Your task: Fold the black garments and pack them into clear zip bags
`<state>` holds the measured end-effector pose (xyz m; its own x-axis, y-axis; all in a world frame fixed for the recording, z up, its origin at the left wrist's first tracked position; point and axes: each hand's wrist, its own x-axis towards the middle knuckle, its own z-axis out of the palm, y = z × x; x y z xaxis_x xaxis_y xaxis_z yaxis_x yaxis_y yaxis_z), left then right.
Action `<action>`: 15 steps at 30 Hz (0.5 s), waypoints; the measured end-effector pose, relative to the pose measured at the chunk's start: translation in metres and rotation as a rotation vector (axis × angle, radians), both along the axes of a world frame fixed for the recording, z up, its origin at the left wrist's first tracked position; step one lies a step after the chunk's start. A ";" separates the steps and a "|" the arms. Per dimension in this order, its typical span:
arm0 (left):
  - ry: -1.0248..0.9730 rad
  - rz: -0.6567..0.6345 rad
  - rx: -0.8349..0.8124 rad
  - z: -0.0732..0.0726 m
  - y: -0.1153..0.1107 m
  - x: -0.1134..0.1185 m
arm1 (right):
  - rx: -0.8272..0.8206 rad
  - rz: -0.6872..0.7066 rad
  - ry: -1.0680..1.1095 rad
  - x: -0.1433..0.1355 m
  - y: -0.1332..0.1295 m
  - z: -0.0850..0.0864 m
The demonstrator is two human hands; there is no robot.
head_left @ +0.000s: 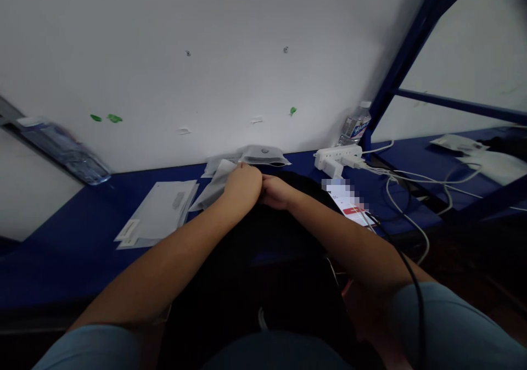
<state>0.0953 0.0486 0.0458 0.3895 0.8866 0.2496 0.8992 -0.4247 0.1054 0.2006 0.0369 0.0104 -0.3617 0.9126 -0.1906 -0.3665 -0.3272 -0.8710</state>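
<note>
A large piece of black cloth (263, 249) runs from the blue table's edge down over my lap. At its upper edge my two hands meet. My left hand (246, 183) is bent over the cloth, its fingers mostly hidden behind the back of the hand. Against it, my right hand (276, 192) is closed, with curled fingers gripping the cloth. Just left of my left hand lies a frosted plastic bag (212, 188), partly covered by that hand. Behind the hands, another frosted bag (263, 154) rests near the wall.
Flat frosted bags (158, 211) are stacked on the blue table (69, 238) at left, near a clear bottle (66, 147). At right are a white power strip (340, 155) with cables, a phone (349, 202) and another bottle (356, 124). A blue metal frame (395, 73) borders the right.
</note>
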 end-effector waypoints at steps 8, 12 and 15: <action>0.293 0.030 -0.062 0.015 -0.013 -0.009 | -0.045 0.063 0.001 0.003 0.003 -0.001; 0.082 -0.124 -0.098 0.013 0.001 -0.044 | -0.079 0.139 0.008 0.006 0.005 -0.001; -0.070 -0.138 -0.082 0.004 0.004 -0.071 | -0.073 0.202 0.025 0.008 0.007 -0.002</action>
